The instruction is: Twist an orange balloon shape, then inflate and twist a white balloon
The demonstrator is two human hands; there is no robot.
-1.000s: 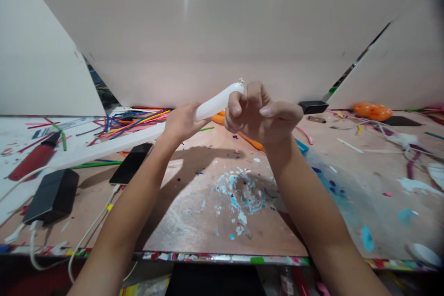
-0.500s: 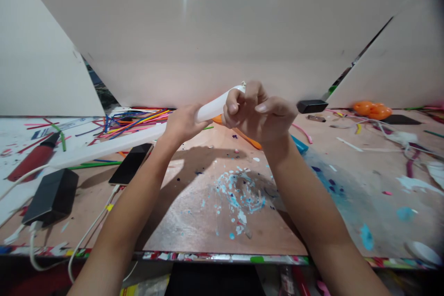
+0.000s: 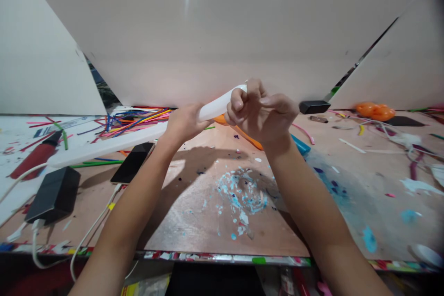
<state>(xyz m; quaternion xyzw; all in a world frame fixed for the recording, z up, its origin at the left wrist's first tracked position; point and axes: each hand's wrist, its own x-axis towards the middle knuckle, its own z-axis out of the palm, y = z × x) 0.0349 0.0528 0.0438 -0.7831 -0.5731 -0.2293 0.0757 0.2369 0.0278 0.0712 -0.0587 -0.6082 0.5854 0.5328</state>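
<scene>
A long white balloon point(image 3: 220, 101) was held in the air a little above the middle of the frame, slanting up from lower left to upper right. The left hand point(image 3: 183, 122) was closed around its lower end, and the right hand point(image 3: 262, 113) was closed on its upper end, with the fingers point(image 3: 237, 101) curled over the tip so the tip itself could not be seen. Both forearms came up from the bottom edge of the frame and met at the balloon. Directly under the hands lay an orange balloon point(image 3: 243, 135), partly hidden by the right hand, and just right of it a small blue piece point(image 3: 301, 145) on the table point(image 3: 194, 226). The table was a brown board with a patch of light blue paint spots point(image 3: 243, 194) in the centre of the frame. To the left of the left forearm lay a black phone point(image 3: 133, 163), and further to the lower left a black power adapter point(image 3: 52, 194) with white cables point(image 3: 86, 236). At the left edge lay a red pump point(image 3: 33, 159), and behind it, in the middle left, a heap of thin coloured uninflated balloons point(image 3: 128, 120). In the right part of the frame, near the back, was an orange twisted balloon figure point(image 3: 376, 111), well apart from the hands. Large white boards point(image 3: 222, 32) stood behind the table and filled the upper half of the frame.
</scene>
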